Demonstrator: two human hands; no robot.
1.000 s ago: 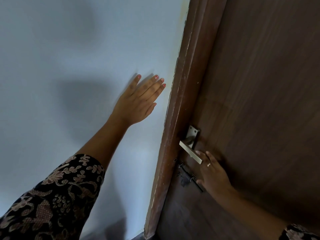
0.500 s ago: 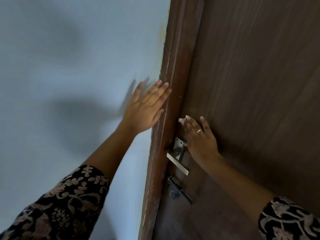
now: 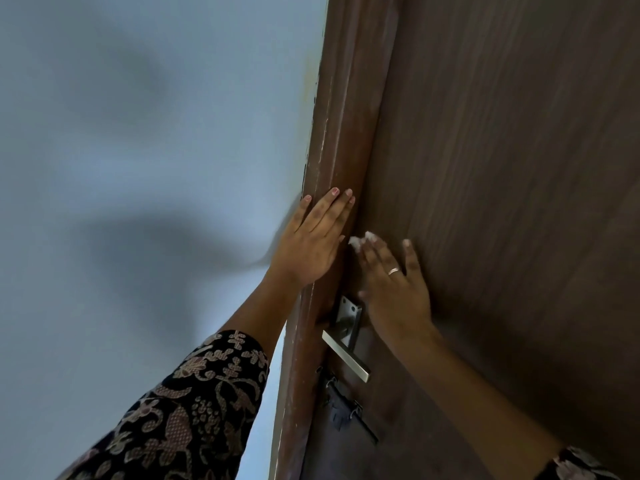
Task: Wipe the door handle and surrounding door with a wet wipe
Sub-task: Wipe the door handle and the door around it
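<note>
Here my straight-fingered right hand [image 3: 394,282] presses the wet wipe [image 3: 361,239] to the door [image 3: 502,202], just above the door handle [image 3: 346,356]; my left hand [image 3: 308,244] lies flat on the door frame [image 3: 334,133]. Soft and limp, the wipe likely needs fingertip pressure.

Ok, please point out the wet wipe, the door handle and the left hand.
wet wipe [image 3: 361,240]: head view, the visible white edge.
door handle [image 3: 346,357]: head view, middle of the lever.
left hand [image 3: 311,244]: head view, back of the hand.
</note>
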